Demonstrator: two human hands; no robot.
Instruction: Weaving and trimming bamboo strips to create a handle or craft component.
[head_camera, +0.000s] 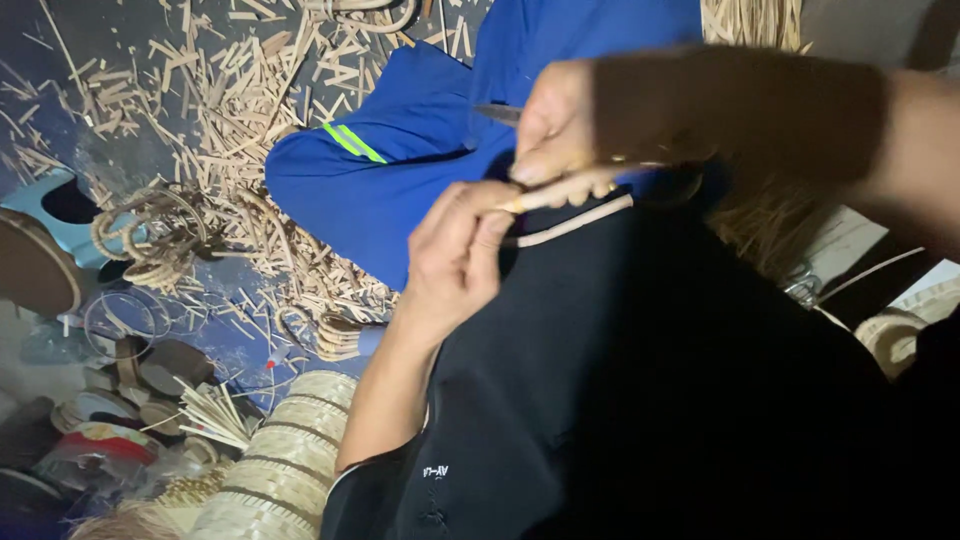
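My left hand (455, 250) comes up from the lower left out of a black sleeve and pinches the end of a pale cane strip (575, 222) between thumb and fingers. Just above it, my right hand (560, 120) reaches in from the right. It grips the same strip and a small knife, whose dark blade (497, 114) pokes out to the left. The two hands almost touch over my lap. A blue trouser leg with a yellow-green reflective stripe (400, 150) lies behind them. The far end of the strip is lost in shadow.
Cane shavings (230, 110) cover the dark floor at upper left. Coils of cane (150, 235) lie beside a light blue stool (60, 205). A woven basket (285, 450), a bundle of thin sticks (210, 415) and round discs (165, 365) sit lower left.
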